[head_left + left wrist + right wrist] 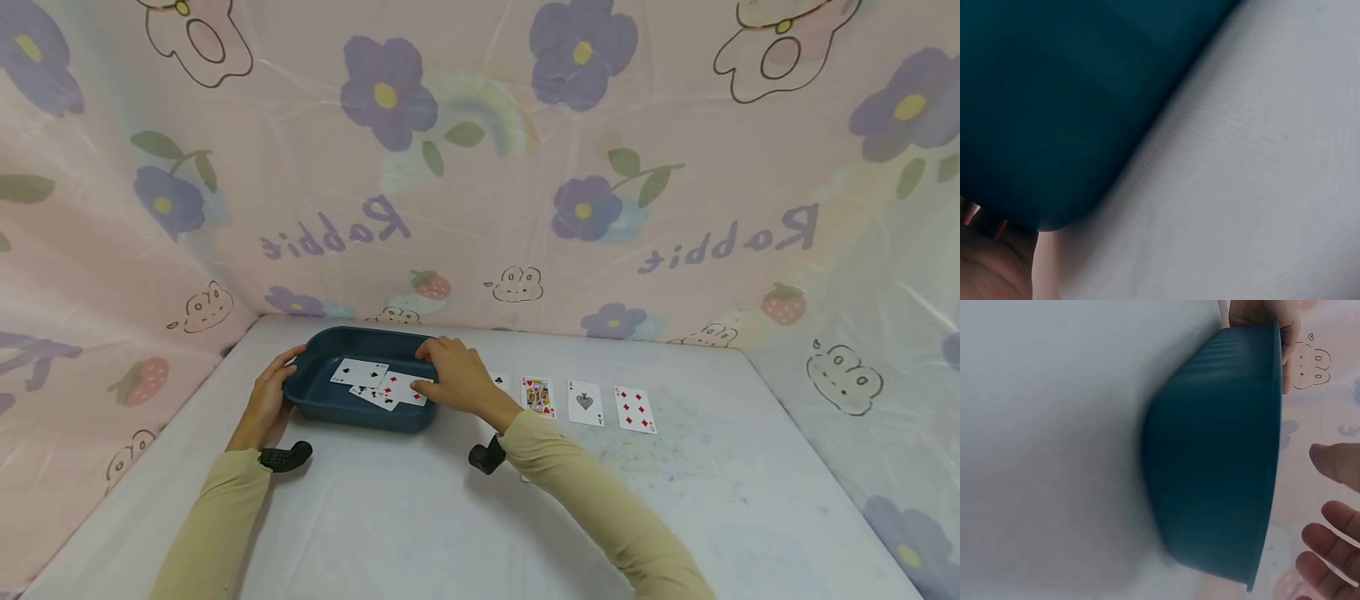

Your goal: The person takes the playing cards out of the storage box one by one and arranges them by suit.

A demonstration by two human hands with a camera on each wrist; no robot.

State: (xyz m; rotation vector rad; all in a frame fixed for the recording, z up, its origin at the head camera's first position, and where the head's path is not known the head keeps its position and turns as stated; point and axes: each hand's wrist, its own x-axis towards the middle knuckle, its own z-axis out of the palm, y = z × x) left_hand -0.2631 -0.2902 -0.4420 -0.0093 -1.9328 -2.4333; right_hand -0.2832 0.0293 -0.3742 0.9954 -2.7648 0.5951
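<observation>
Teal tray (pixel 360 420) of cards (pixel 360 372), left hand (pixel 265 404) gripping its end, right hand (pixel 457 377) above, fingers (pixel 1329 544) spread

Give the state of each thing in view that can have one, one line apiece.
Tray: upright, held at its left end, cards inside
Cards in tray: face up, overlapping
Red face card: face up
Ace of spades: face up, uncovered
Six of diamonds: face up, uncovered
Clubs card: face up, mostly hidden
Left grip: holding the tray
Right grip: open, thumb and fingers apart
Table: smudged at right
</observation>
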